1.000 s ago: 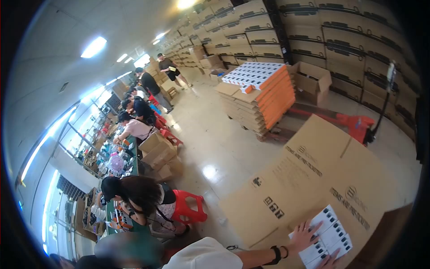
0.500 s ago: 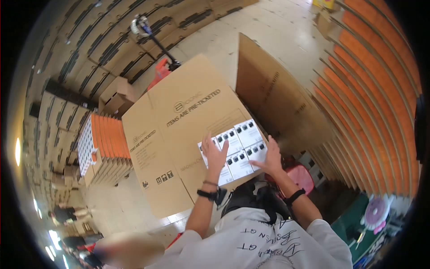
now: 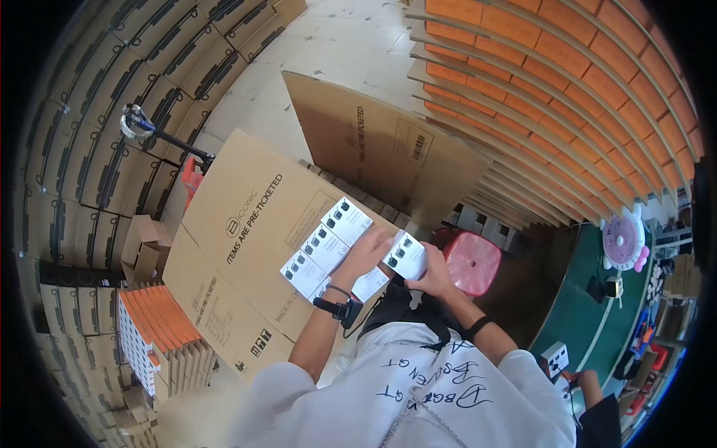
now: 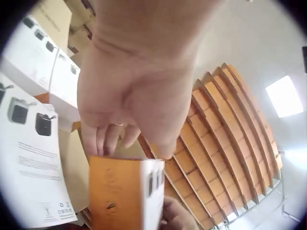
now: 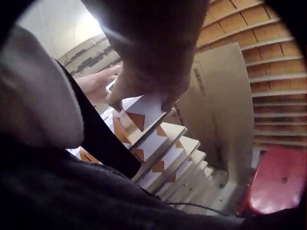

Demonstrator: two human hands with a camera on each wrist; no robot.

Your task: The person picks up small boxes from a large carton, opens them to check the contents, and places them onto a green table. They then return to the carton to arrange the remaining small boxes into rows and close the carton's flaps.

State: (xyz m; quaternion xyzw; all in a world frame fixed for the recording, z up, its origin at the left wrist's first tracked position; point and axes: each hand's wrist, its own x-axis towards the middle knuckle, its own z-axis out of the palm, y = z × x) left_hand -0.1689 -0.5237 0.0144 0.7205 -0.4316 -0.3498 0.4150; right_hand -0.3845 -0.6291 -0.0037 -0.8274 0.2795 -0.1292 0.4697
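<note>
A small white box printed with black devices is held between both hands, close in front of the body. My right hand grips its near right side. Reaching in from the other side, my left hand has its fingers and thumb at the far end. Its orange side faces the left wrist camera, below the left hand. In the right wrist view the right hand hides part of it. A row of similar white boxes lies on the large flattened carton, and another white box sits under the left forearm.
A raised cardboard sheet stands beyond the carton. Layered orange boxes and cardboard rise at the right. A red stool stands by the right hand, near a green table with a fan. Cartons line the left.
The head view has swung from the room's workers towards the stacked orange boxes. Both hands were spread over the block of white boxes; one box is now apart from it, between them.
</note>
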